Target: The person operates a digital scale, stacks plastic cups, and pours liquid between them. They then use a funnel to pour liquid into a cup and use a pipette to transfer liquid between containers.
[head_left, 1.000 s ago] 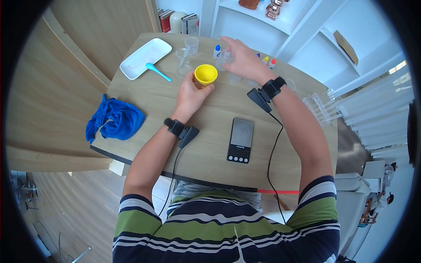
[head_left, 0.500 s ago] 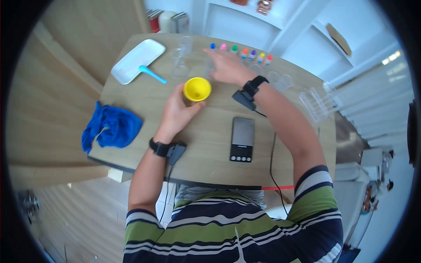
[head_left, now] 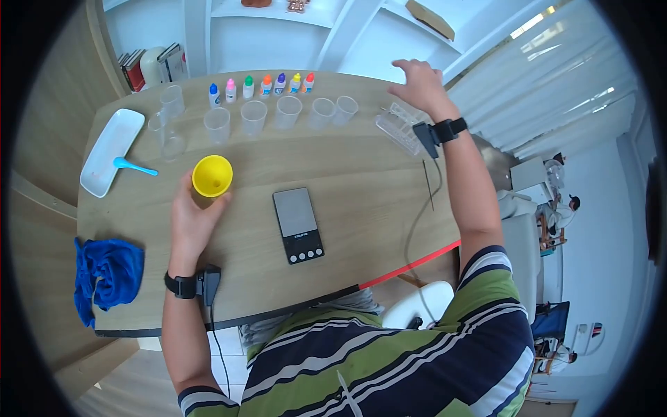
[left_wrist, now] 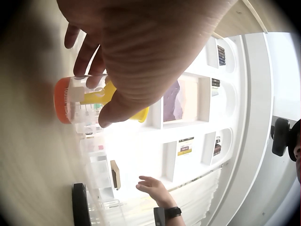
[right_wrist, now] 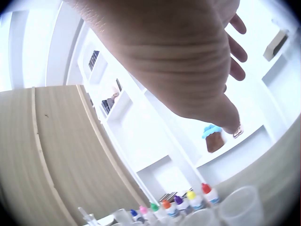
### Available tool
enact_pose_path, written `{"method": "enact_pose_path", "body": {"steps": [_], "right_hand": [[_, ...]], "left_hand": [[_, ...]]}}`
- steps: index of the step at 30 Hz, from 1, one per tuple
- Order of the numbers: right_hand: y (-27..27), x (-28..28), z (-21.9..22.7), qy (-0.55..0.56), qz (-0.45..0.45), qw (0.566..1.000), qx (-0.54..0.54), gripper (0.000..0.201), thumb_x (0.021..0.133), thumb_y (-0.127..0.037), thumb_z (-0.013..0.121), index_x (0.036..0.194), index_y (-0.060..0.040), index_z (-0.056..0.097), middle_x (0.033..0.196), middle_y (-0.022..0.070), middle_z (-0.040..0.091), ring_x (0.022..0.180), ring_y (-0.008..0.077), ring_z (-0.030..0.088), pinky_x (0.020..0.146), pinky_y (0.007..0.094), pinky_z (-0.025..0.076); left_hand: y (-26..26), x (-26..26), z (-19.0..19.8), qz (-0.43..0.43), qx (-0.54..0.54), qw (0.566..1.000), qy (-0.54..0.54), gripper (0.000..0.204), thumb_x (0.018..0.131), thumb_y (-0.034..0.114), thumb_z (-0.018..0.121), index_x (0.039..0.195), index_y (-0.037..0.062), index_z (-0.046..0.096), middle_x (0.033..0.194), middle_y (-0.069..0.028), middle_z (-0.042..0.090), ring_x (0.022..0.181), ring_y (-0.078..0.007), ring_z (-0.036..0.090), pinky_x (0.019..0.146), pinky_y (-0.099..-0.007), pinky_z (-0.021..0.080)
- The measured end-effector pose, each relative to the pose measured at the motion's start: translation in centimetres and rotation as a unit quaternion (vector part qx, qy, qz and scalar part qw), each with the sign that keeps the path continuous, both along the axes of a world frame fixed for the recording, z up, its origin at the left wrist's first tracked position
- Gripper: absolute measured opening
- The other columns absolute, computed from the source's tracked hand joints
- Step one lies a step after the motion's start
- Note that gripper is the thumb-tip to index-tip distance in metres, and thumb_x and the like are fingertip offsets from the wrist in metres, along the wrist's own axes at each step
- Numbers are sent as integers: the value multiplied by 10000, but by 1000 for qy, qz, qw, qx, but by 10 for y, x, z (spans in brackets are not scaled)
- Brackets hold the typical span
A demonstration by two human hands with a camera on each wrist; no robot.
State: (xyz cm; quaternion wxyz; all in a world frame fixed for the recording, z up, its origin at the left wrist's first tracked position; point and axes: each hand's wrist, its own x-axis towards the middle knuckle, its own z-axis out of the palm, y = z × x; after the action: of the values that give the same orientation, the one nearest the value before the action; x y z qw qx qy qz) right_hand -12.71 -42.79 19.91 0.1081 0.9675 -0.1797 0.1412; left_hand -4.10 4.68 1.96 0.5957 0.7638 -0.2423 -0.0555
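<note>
My left hand (head_left: 196,215) curls its fingers and thumb round a yellow funnel (head_left: 212,176). In the left wrist view the funnel's stem points down into a clear container (left_wrist: 79,101) with printed marks and an orange bottom (left_wrist: 61,100). The thumb crosses the funnel's side, and the fingertips overlap the container's upper part. My right hand (head_left: 422,87) is raised at the table's far right, holding nothing, its fingers spread and relaxed. Just below it in the head view lies a clear plastic rack (head_left: 399,128).
Several clear plastic cups (head_left: 253,117) line the back, before several small colour-capped bottles (head_left: 249,87). A black scale (head_left: 299,226) lies mid-table. On the left are a white tray (head_left: 111,149), a light-blue spoon (head_left: 135,167) and a blue cloth (head_left: 111,278). A thin rod (head_left: 428,186) lies right.
My right hand has left the cups and bottles at the back and moved right to the rack. The head view has turned rightward. My left hand still holds the funnel.
</note>
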Motion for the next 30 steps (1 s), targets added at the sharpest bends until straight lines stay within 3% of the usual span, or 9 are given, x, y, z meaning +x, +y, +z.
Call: {"method": "enact_pose_path", "body": {"steps": [2,5,10,12,18,22,23,24,30], "right_hand": [[-11,-11,6,107,-65,991,-41,597,832,-303,835,1405,-173,734,1324,144,758,1295,352,665,1103,587,452],[-20,-13,7,163,-102,980,-39,597,822,-256,806,1412,-206,729,1373,142,751,1340,340,666,1120,615,447],[-58,-7,-13,148,-90,985,2,528,850,-166,705,1373,-239,743,1221,124,804,1198,344,744,1085,613,473],[-66,-6,-15,151,-75,986,19,515,853,-163,697,1361,-234,750,1187,124,809,1179,337,750,1077,612,477],[-62,-12,-13,125,-85,988,39,487,840,-170,705,1318,-233,776,1107,125,819,1126,350,765,1047,553,525],[-73,-6,-13,146,-92,985,10,504,819,-182,722,1318,-229,776,1196,142,810,1188,369,748,1049,571,531],[-76,-7,-13,130,-77,988,-2,492,811,-171,721,1298,-202,784,1108,136,807,1104,347,763,984,512,558],[-78,-9,-11,117,-60,991,-13,480,803,-161,719,1278,-174,791,1019,129,805,1019,325,779,919,454,584],[-62,-19,50,93,-28,990,103,471,825,-183,740,1291,-135,782,1023,127,798,1000,330,773,926,442,597]], "left_hand": [[0,1,-3,-1,12,1000,-19,618,864,153,898,1381,-51,627,1242,-210,768,1189,-311,731,1047,-396,543],[-4,0,-6,-17,-19,1000,-1,611,860,155,901,1375,-41,637,1239,-212,771,1181,-313,736,1037,-402,551],[0,-1,1,7,35,999,-35,614,851,192,904,1372,-15,654,1221,-206,774,1122,-320,755,968,-416,580],[1,-3,13,-33,46,998,15,654,873,194,905,1422,-31,628,1309,-151,757,1243,-232,701,1099,-366,517],[3,-6,21,-36,53,998,16,759,860,218,916,1488,-36,573,1396,-207,720,1324,-282,675,1137,-380,499],[1,-5,13,-48,39,998,14,820,851,219,926,1527,-35,539,1434,-203,692,1364,-291,645,1166,-385,477],[3,-1,3,-34,36,998,-38,816,836,206,927,1527,-7,548,1395,-205,704,1325,-299,665,1131,-397,505],[4,2,-5,-16,34,995,-89,814,822,194,927,1526,21,556,1355,-207,715,1286,-308,685,1096,-408,532],[36,11,18,-52,57,996,-37,908,829,181,936,1610,41,497,1506,-195,626,1463,-293,546,1210,-411,430]]}}
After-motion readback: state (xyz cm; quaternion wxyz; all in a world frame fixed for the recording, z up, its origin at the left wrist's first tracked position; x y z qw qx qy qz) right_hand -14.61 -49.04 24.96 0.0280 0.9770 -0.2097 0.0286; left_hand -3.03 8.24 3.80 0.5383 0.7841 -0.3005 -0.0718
